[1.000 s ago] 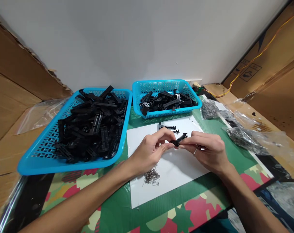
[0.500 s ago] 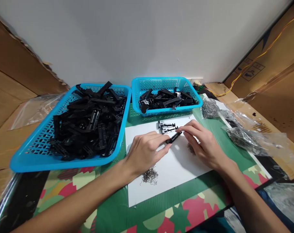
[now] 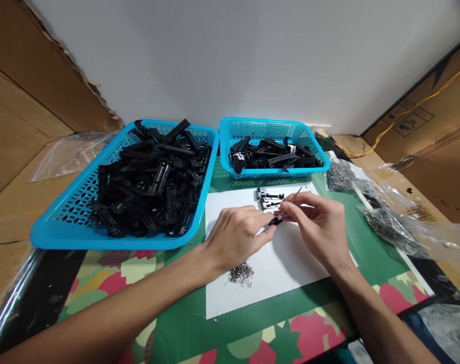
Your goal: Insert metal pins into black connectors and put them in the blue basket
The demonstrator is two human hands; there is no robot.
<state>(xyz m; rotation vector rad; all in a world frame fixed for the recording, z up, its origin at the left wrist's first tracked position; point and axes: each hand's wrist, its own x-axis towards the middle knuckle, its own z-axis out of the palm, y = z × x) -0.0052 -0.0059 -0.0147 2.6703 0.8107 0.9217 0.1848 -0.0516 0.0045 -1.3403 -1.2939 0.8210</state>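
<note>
Pinching a small black part [image 3: 274, 221] between thumb and forefinger, the left hand [image 3: 237, 236] holds it just above the white paper [image 3: 290, 268], near the sheet's middle. The right hand [image 3: 321, 227] meets it from the other side. Its fingertips are pressed together on a thin metal pin [image 3: 296, 194] that slants up and away, with its lower end at the part. The joint is too small to tell whether the pin is already seated.

Two similar pieces [image 3: 270, 198] lie side by side on the paper just beyond the hands. Pale metal shows on them, so they look finished. A little pile of wire springs [image 3: 242, 273] sits on the paper near the left wrist.

Behind the paper, the big basket [image 3: 101, 241] on the left is heaped with black parts, while the small basket [image 3: 275, 174] holds only a shallow layer. Which basket is stock and which is output cannot be read for sure. Clear bags [image 3: 389, 225] of metal bits lie to the right on the green mat [image 3: 184, 323].

Judged from the heap and the full bags, the work seems to be in its early part, with one piece in hand, a few set down and many left.
</note>
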